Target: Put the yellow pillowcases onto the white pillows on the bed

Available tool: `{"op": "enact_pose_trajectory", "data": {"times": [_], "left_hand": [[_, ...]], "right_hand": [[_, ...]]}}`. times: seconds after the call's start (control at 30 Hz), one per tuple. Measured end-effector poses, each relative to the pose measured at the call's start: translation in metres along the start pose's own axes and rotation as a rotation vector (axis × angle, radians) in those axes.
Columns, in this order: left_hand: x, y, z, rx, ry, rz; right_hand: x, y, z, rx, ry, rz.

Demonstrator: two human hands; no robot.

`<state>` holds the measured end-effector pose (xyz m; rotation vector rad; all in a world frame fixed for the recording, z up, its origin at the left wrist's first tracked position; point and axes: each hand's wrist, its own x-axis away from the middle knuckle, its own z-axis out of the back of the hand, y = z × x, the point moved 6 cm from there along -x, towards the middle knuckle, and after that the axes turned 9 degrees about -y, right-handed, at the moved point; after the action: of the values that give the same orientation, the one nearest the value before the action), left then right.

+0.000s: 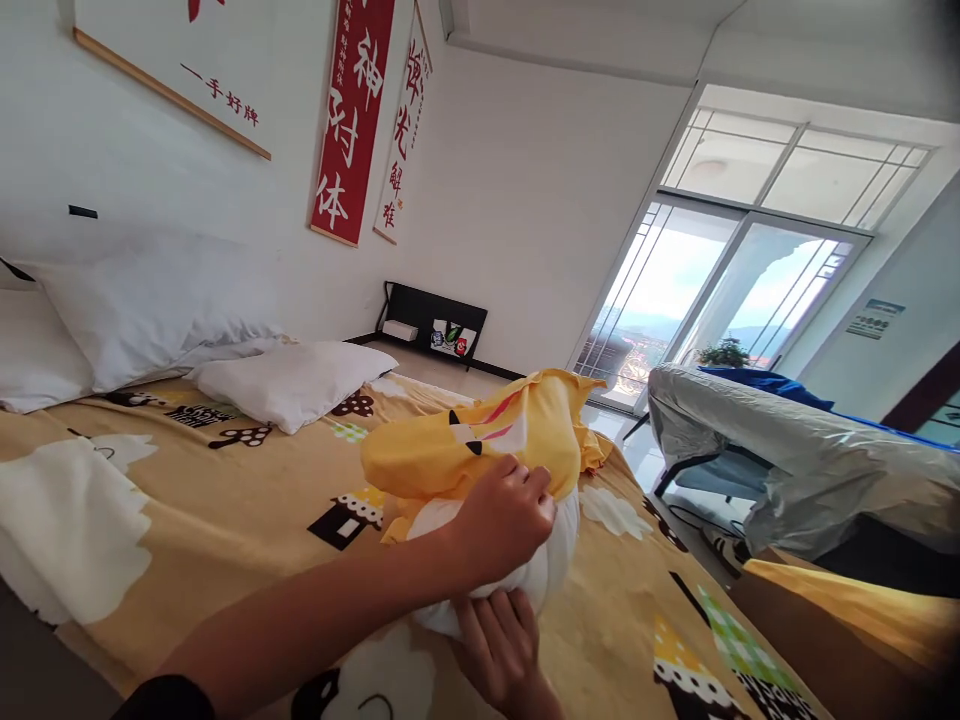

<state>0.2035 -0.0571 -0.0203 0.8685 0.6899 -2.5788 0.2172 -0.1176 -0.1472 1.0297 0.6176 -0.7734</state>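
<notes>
On the bed in front of me, a yellow pillowcase (420, 455) with a printed animal pattern in white, pink and black is drawn partway over a white pillow (562, 550). My left hand (514, 515) reaches across from the lower left, its fingers closed on the near edge of the pillowcase. Just below it, my right hand (499, 640) has curled fingers gripping the bare near part of the pillow. Both thumbs are largely hidden. The pillow's far part is covered by the yellow cloth.
A tan patterned sheet (247, 520) covers the bed. White pillows (157, 310) lie at the left by the wall. At the back stands a low black shelf (431, 315). Furniture under a plastic cover (772, 450) stands right of the bed, near glass sliding doors (720, 290).
</notes>
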Motion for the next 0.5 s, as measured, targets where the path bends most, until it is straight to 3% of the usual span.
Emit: {"op": "enact_pose_trajectory", "data": {"times": [0.07, 0.13, 0.2, 0.23, 0.27, 0.33, 0.4, 0.5], "left_hand": [[0.023, 0.007, 0.003, 0.093, 0.126, -0.041], [0.058, 0.007, 0.009, 0.271, 0.327, -0.076], [0.093, -0.006, 0.009, 0.473, 0.502, 0.027], [0.105, -0.015, 0.003, 0.555, 0.520, 0.138], [0.113, -0.023, -0.006, 0.626, 0.470, 0.250], [0.113, -0.030, -0.027, 0.750, 0.226, 0.372], [0.102, -0.026, -0.039, 0.831, -0.036, 0.345], [0.087, -0.020, -0.045, 0.909, -0.293, 0.342]], "right_hand": [[0.012, -0.004, 0.002, -0.012, -0.011, 0.001], [0.019, -0.003, 0.011, -0.010, 0.041, -0.052], [0.022, -0.001, 0.020, 0.000, 0.107, -0.100], [0.023, 0.000, 0.022, 0.003, 0.122, -0.107], [0.024, 0.000, 0.024, 0.003, 0.128, -0.105], [0.028, 0.000, 0.024, -0.004, 0.128, -0.088], [0.037, 0.002, 0.025, -0.013, 0.150, -0.074], [0.051, 0.003, 0.028, -0.038, 0.155, -0.042]]}}
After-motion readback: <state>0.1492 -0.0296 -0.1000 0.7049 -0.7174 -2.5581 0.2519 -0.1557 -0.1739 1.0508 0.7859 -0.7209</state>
